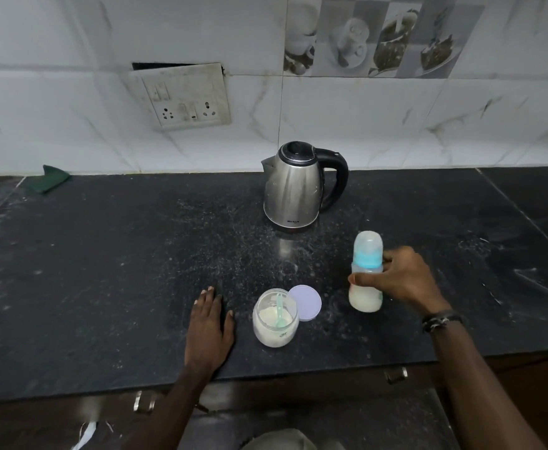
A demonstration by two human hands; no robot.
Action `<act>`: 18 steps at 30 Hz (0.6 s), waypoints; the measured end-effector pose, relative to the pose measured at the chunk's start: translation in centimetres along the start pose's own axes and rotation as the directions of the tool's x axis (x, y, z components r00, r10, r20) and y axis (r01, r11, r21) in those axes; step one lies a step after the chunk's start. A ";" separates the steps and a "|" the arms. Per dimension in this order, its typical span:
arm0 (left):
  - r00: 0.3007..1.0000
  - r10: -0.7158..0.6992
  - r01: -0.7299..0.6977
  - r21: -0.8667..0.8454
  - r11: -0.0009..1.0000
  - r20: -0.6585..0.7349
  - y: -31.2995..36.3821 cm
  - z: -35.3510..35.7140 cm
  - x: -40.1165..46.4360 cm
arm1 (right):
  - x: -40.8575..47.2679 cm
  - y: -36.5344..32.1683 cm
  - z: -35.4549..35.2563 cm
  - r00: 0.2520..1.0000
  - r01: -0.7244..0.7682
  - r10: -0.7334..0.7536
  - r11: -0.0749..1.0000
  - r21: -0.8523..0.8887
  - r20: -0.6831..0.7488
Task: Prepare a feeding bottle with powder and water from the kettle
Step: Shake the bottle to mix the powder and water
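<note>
Right hand (405, 280) grips capped feeding bottle (366, 287), upright on counter (103, 271).

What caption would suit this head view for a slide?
Right hand holds the capped milky feeding bottle beside the kettle; left hand lies flat by the open powder jar.

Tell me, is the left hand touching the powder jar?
Apart. The head view shows the left hand flat on the countertop, with a strip of dark counter visible between its thumb and the powder jar.
</note>
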State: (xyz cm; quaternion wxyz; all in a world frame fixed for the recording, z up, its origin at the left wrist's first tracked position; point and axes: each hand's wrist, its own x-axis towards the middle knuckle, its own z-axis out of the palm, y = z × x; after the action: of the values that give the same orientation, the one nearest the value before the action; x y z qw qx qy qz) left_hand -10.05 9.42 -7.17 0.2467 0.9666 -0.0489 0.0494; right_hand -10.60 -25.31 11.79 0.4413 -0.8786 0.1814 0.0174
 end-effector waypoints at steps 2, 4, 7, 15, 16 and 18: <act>1.000 0.008 -0.008 -0.005 1.000 -0.015 -0.1 0.0 0.0 | 0.0 0.1 0.0 0.999 -0.028 0.026 0.994 0.104 0.018; 1.000 0.004 -0.004 -0.001 1.000 -0.011 0.0 0.0 0.1 | -0.1 -0.1 -0.1 0.998 -0.026 0.036 0.978 0.205 -0.044; 1.000 -0.002 0.002 -0.008 1.000 -0.002 -0.1 0.1 0.0 | 0.1 -0.1 -0.6 0.999 -0.029 0.021 0.978 0.209 0.039; 1.000 0.007 -0.007 -0.008 1.000 -0.014 -0.1 0.0 0.1 | 0.2 0.2 -1.6 1.000 -0.008 0.008 0.998 0.067 0.001; 1.000 0.005 -0.005 -0.005 1.000 -0.015 -0.1 0.0 0.1 | 0.1 0.0 -1.6 0.999 -0.012 0.013 1.000 0.016 -0.035; 1.000 0.003 -0.003 -0.004 1.000 -0.009 -0.1 0.0 0.1 | 0.1 0.0 -1.6 0.999 0.018 -0.017 0.999 0.030 -0.047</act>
State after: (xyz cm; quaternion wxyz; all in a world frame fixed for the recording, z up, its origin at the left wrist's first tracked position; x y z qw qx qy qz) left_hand -9.94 9.49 -7.25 0.2487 0.9658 -0.0491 0.0539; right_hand -10.74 -26.59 12.80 0.4505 -0.8735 0.1844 -0.0098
